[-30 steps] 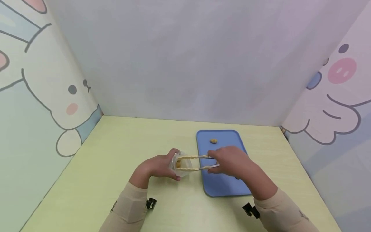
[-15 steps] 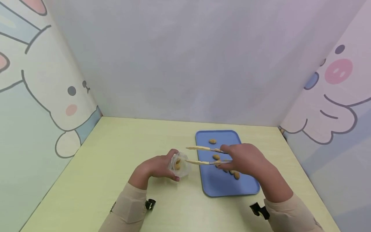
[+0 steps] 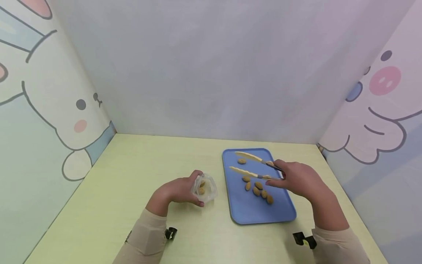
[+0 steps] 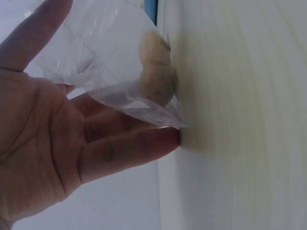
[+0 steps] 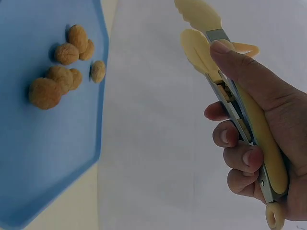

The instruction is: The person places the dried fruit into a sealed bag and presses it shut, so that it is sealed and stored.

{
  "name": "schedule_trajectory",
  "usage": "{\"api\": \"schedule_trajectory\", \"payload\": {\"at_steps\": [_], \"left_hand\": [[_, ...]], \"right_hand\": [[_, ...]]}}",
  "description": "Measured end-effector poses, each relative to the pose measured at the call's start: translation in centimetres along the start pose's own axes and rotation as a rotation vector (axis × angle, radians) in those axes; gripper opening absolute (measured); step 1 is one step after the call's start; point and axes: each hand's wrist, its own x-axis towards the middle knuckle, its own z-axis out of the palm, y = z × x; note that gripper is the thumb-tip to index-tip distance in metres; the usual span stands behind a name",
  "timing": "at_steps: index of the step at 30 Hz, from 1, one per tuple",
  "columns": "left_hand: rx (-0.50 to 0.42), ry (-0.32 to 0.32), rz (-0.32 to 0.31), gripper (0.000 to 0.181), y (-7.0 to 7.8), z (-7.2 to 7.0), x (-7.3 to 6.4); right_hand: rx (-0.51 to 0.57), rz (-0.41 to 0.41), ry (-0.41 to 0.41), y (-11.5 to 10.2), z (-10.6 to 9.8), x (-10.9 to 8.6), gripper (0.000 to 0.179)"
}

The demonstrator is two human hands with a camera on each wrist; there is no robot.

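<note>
A clear plastic bag (image 3: 209,190) lies on the table with its mouth toward the tray, and brown walnuts (image 4: 157,69) show through its film. My left hand (image 3: 179,190) holds the bag from its left side, thumb and fingers spread around it. On the right, my right hand (image 3: 301,179) grips a pair of tongs (image 3: 247,172) with cream tips and handles. The tongs' arms are apart with nothing between the tips, over the blue tray (image 3: 244,212). Several walnuts (image 5: 60,79) are on the tray, mostly in a loose group below the tongs in the head view.
A pale yellow table (image 3: 138,157) spreads under everything. A plain pale wall (image 3: 211,73) stands behind it. Side walls bear a cartoon rabbit (image 3: 79,117) and a pig (image 3: 382,91). Black wrist straps (image 3: 304,240) sit over beige sleeves.
My right hand has drawn the tongs out of the bag's mouth and right, over the tray, with the tips now apart. My left hand and the bag have barely moved.
</note>
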Motion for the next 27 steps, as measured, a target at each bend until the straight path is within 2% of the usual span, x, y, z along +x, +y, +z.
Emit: {"api": "schedule_trajectory", "payload": {"at_steps": [14,27], "left_hand": [[0.004,0.002,0.005,0.104,-0.1,0.0,0.1],[0.001,0.002,0.004,0.102,0.0,-0.1,-0.1]], "right_hand": [[0.045,0.116,-0.064,4.0,2.4,-2.5,0.049],[0.037,0.151,-0.073,6.6,4.1,-5.9,0.049]]}}
